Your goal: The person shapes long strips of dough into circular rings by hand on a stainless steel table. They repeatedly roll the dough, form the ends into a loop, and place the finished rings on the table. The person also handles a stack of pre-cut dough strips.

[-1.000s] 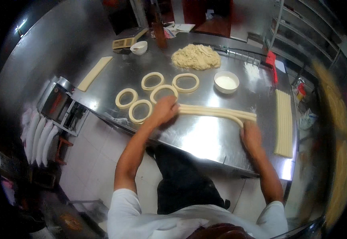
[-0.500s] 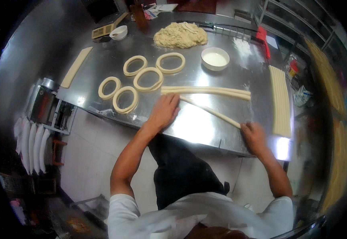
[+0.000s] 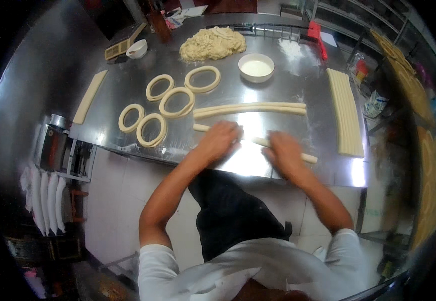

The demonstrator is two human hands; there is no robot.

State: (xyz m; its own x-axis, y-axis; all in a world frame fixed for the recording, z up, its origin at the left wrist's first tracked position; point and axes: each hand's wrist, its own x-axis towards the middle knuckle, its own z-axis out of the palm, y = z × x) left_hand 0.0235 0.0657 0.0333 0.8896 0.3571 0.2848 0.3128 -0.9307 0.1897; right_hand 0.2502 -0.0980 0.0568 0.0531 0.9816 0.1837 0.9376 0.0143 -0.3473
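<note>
A single dough rope slants across the steel table near its front edge, its middle partly hidden by my hands. My left hand lies over the rope's left part, fingers stretched forward. My right hand rests palm down over its right part, fingers extended. Both hands press on the rope without gripping it. Just beyond them, a pair of dough strips lies side by side. Several dough rings are grouped to the left; some touch.
A big dough lump and a white bowl of whitish liquid stand farther back. Joined dough strips lie at the right, one flat strip at the left. Beside spilled flour is a red-handled tool.
My hands have left the ends of the rope and moved inward onto its top. The rope now lies straighter, apart from the paired strips. The view has shifted slightly.
</note>
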